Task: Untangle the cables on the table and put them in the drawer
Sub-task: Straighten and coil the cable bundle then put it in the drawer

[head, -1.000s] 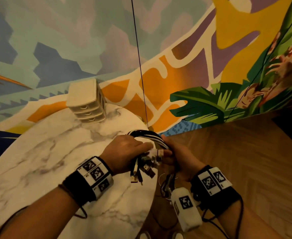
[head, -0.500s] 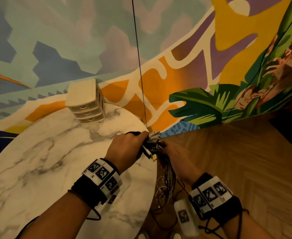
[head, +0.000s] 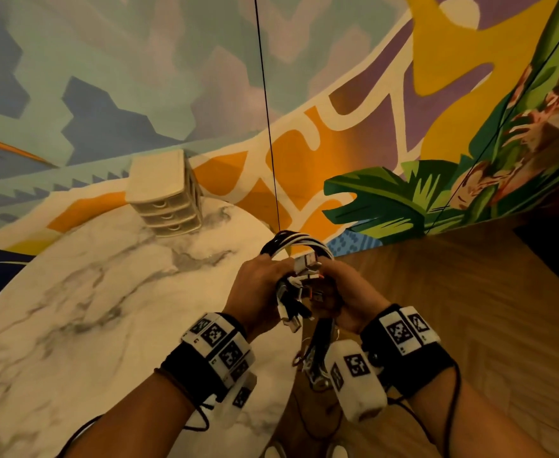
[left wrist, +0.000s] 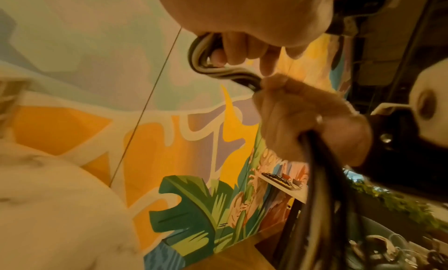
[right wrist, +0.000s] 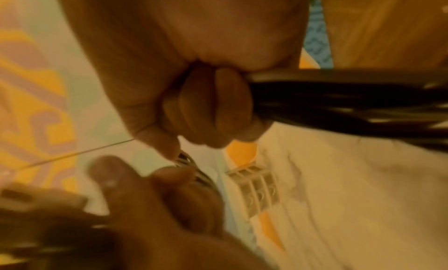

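Above the worktop's [head: 106, 309] right edge, left hand [head: 258, 292] and right hand [head: 347, 292] both grip the looped cables [head: 291, 241].

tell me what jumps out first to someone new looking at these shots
The bundle of black and white cables stands out: both hands hold it over the near right edge of the round marble table, the left hand and right hand each gripping one side. Behind them, a small beige three-drawer unit sits at the table's far edge, before a bright mural wall.

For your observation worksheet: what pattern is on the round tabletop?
White marble with grey veining on the tabletop, clearest in the head view.
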Motion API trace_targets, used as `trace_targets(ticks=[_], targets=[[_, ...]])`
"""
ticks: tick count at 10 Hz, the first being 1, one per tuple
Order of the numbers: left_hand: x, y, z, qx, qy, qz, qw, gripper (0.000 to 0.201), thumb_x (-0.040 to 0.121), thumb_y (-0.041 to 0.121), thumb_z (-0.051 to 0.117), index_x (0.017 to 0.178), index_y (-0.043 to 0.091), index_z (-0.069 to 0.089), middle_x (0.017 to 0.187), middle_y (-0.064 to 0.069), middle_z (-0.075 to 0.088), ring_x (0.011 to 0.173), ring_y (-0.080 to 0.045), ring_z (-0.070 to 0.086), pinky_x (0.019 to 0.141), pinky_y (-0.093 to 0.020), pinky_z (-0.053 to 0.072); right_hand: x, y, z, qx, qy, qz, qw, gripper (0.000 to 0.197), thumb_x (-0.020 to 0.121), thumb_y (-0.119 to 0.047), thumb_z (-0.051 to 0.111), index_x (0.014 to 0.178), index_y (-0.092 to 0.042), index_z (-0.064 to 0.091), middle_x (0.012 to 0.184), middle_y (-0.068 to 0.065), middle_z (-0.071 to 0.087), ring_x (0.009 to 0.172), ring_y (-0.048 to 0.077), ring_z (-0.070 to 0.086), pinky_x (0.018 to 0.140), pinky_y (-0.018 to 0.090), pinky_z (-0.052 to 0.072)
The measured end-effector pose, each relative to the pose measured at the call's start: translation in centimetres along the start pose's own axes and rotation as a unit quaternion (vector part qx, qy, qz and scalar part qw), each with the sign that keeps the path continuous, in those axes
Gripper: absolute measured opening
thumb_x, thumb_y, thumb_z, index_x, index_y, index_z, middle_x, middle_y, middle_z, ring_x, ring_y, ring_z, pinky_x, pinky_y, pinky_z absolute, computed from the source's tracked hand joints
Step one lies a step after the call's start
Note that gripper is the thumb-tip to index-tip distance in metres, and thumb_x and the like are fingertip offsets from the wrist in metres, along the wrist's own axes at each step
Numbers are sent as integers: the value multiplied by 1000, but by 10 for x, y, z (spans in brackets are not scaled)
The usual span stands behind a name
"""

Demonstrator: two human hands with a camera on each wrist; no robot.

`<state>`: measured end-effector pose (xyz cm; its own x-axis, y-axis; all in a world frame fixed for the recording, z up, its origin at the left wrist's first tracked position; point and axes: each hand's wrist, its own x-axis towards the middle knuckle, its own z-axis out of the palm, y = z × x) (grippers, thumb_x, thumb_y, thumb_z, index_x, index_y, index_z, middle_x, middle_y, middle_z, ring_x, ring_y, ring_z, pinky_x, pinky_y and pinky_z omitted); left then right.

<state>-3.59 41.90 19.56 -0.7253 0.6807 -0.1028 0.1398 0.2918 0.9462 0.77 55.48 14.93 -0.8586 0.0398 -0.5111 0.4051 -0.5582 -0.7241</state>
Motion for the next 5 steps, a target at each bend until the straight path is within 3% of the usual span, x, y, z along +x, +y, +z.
trace_targets(ticks=[1, 2, 3, 4, 5], targets=[[14, -30, -11, 139, 100, 106, 980, 19, 64, 30, 60, 63, 14, 49, 65, 9, 55, 62, -18, 56, 67, -33, 49, -8, -7, 8, 22, -109, 9, 994, 19, 56, -22, 63, 50, -22, 44, 42, -8, 23, 40, 12, 10, 42, 18, 11], [21, -30, -12, 17, 50, 59, 997, 21, 85, 18, 60, 70, 32, 56, 70, 13, 56, 66, -1, 54, 66, -23, 47, -9, -5, 18, 0, -168, 38, 985, 23, 58, -12, 60, 43, -22, 46, 37, -10, 28, 31, 7, 16, 41, 16, 11], [23, -16, -10, -82, 23, 48, 995, 7, 81, 28, 67, 86, 24, 65, 76, 6, 67, 77, -6, 63, 76, -24, 52, -4, -4, 23, -35, -135, 61, 988, 35, 68, 0, 53, 50, -22, 32, 37, -7, 27, 29, 7, 22, 42, 16, 12], [28, -19, -8, -112, 70, 22, 991, 8, 82, 15, 70, 86, 22, 70, 85, -9, 71, 84, -24, 68, 80, -40, 55, -3, -7, 29, -97, -90, 38, 990, 38, 85, 4, 48, 54, -18, 44, 40, -5, 28, 33, 8, 25, 40, 19, 19], [34, -19, -7, -93, 139, 9, 986, 30, 83, 9, 67, 71, 37, 66, 78, -2, 69, 75, -17, 67, 70, -37, 55, -2, -4, 37, -229, 18, -38, 972, 26, 90, -7, 53, 64, -5, 51, 48, 2, 39, 39, 12, 36, 46, 26, 35]])
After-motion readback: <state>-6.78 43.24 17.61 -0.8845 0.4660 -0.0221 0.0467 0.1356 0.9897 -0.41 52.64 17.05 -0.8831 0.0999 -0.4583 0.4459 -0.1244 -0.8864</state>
